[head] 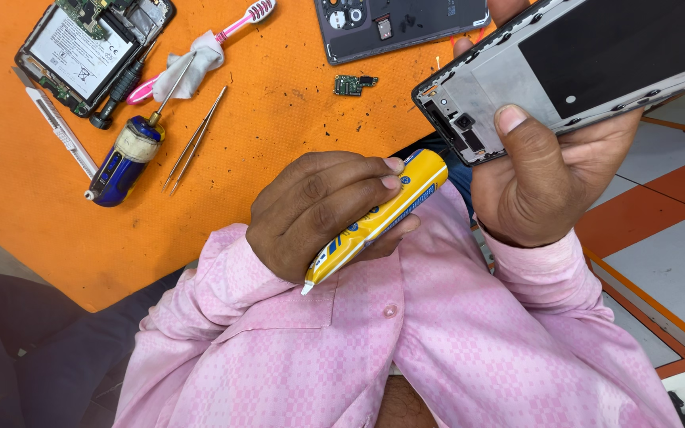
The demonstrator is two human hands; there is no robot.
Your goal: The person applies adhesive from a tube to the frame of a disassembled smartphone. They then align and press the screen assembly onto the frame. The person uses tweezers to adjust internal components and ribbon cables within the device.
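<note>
Two hands are in view: the left hand (pixel 323 210) holds one yellow tube (pixel 374 218) and the right hand (pixel 545 178) one phone frame (pixel 572 67). The orange bench (pixel 279 119) carries one opened phone (pixel 89 47), one back cover (pixel 402 24), one small circuit board (pixel 352 84), one toothbrush (pixel 216 40), one pair of tweezers (pixel 194 141), one blue screwdriver (pixel 128 154), one black screwdriver (pixel 120 89), one utility knife (pixel 55 125) and one white cloth (pixel 192 63).

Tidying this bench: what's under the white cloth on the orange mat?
A pink toothbrush runs beneath the white cloth; its head and handle end stick out. Its covered middle cannot be seen.
</note>
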